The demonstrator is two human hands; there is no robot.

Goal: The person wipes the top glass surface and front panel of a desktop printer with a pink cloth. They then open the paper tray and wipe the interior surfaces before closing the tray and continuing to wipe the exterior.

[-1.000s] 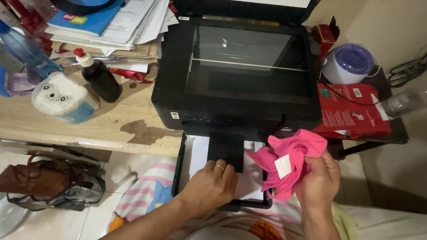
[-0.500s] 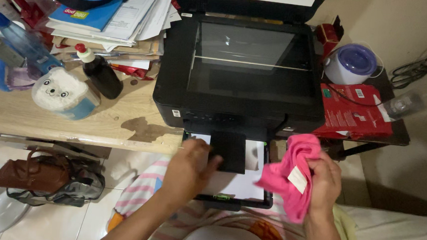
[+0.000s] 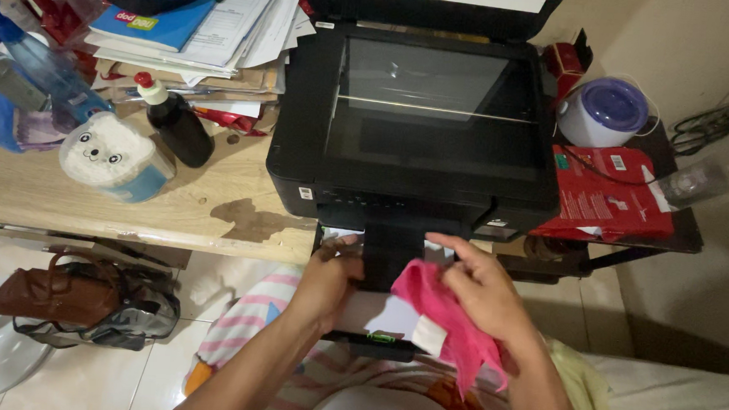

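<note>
A black printer with its scanner lid raised stands on a wooden desk. Its paper tray sticks out at the front, with white paper in it. My left hand rests on the tray's left side, fingers curled against the paper and tray edge. My right hand presses a pink cloth with a white tag down over the right part of the tray. The cloth hangs off below my palm.
On the desk left of the printer are a dark bottle with a red-and-white cap, a round white tub with a bear face and a stack of papers and books. A red package and a purple-lidded pot lie right. A brown bag sits on the floor.
My right hand has swung left with the pink cloth, from beside the tray to on top of it. My left hand slid from the tray's middle to its left edge.
</note>
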